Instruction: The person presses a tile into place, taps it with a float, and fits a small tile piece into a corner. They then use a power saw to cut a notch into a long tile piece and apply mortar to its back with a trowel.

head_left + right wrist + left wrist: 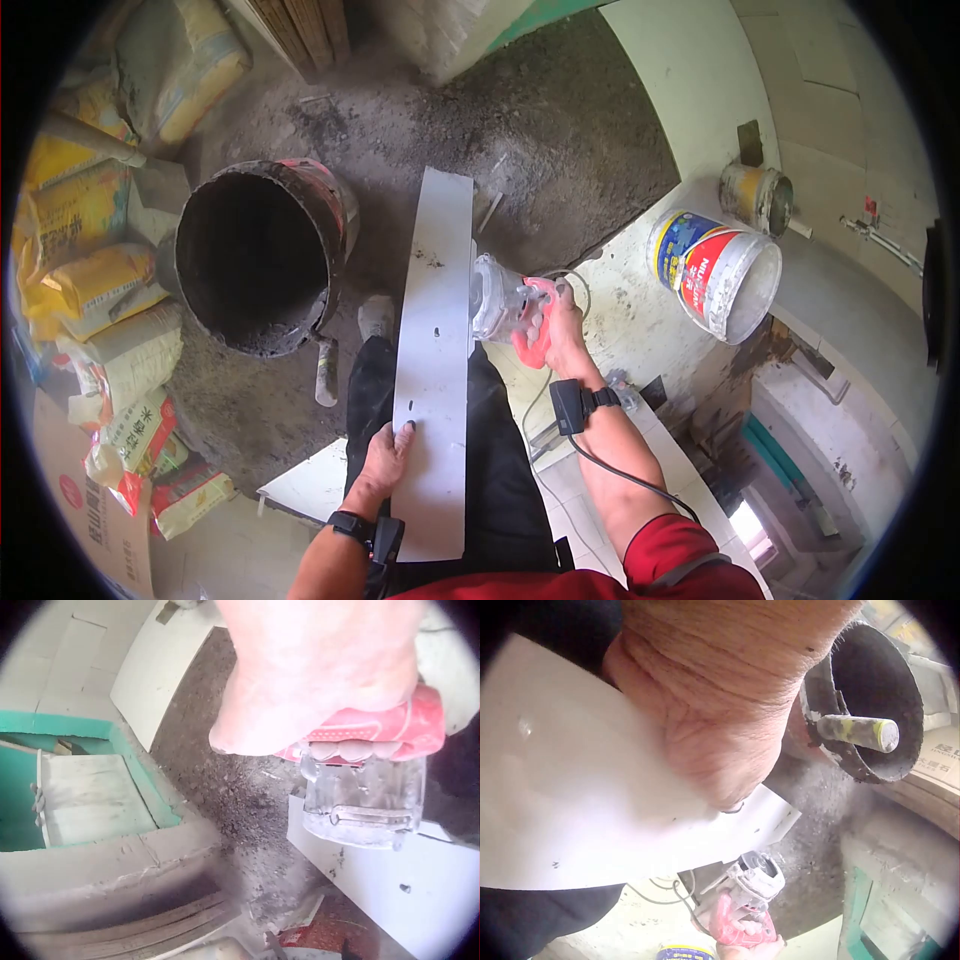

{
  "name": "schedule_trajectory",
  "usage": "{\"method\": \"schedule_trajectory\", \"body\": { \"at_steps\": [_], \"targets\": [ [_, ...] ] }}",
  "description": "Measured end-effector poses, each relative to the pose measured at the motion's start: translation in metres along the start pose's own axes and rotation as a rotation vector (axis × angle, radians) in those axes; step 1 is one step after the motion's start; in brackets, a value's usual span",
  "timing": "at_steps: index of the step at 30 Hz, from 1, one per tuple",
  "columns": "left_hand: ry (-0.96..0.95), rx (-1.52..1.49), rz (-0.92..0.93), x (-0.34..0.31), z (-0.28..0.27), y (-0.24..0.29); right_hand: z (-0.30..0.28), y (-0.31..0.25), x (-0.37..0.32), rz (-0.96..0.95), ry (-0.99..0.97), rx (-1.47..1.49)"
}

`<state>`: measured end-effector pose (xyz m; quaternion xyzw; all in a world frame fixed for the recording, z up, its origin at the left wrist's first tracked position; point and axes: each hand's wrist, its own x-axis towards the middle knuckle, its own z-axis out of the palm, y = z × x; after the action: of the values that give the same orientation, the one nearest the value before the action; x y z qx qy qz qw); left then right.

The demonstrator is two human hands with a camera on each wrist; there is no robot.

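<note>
A long white tile strip lies over the person's thighs, reaching forward above the dusty floor. My left hand grips its left edge near the body, the thumb side on the top face; the fingers beneath are hidden. In my right hand is a handheld power cutter with a red handle and a dusty clear housing, right at the strip's right edge. From the right wrist view, fingers wrap the red handle above the clear housing. Its blade is hidden. A cord runs close by.
A large dark mortar bucket stands left of the strip, a stubby handle at its rim. Yellow sacks line the left side. A labelled white bucket lies tipped at the right on pale slabs.
</note>
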<state>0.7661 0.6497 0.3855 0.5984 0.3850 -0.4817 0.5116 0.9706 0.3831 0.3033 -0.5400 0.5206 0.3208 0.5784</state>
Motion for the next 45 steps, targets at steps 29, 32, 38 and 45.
{"method": "schedule_trajectory", "body": {
  "at_steps": [29,32,38,45],
  "targets": [
    [-0.010,-0.049,0.009,0.004,-0.003,-0.006,-0.011,0.016,-0.029,0.010,0.017,0.006],
    [-0.009,-0.049,0.016,0.005,-0.004,-0.008,-0.012,0.017,-0.031,0.001,-0.041,0.016],
    [-0.003,-0.027,0.017,0.001,-0.006,0.003,-0.016,0.023,-0.035,0.026,-0.057,0.021],
    [0.019,-0.001,0.012,0.002,-0.005,0.001,-0.016,0.030,-0.040,0.007,-0.054,0.080]
  ]
}}
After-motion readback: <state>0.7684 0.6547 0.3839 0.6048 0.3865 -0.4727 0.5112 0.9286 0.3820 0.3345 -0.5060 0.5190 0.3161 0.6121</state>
